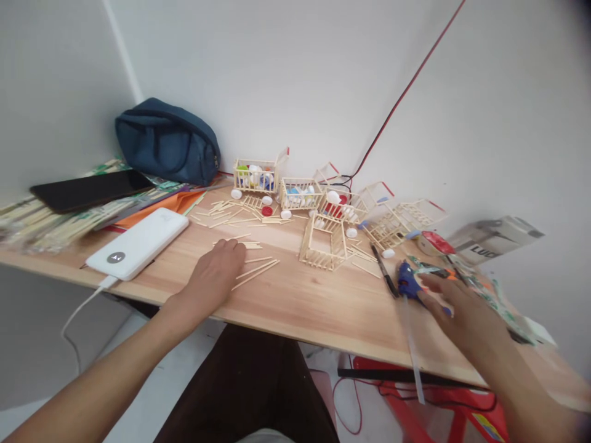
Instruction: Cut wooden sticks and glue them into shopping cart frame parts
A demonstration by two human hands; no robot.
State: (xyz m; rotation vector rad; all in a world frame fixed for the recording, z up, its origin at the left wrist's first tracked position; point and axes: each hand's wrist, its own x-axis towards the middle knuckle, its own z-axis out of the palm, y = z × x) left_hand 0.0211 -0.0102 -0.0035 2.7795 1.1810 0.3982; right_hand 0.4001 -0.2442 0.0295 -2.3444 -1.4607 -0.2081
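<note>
My left hand [218,271] rests palm down on the table with its fingers curled together beside thin wooden sticks [256,274]; whatever lies under the fingertips is hidden. My right hand [466,311], slightly blurred, has its fingers apart at the handle of a blue glue gun [409,281]. A long translucent glue stick [412,351] trails from the gun over the table's front edge. Between the hands stands a small open frame of sticks [324,243]. Behind it are several miniature stick carts [255,175] with white wheels, some holding small coloured pieces.
A black pen [384,271] lies left of the glue gun. On the left are a white power bank [138,243] with a cable, a black phone [92,189] on bundled sticks, and a blue bag [168,141]. A carton [494,240] leans at right. Red stools [415,406] stand below.
</note>
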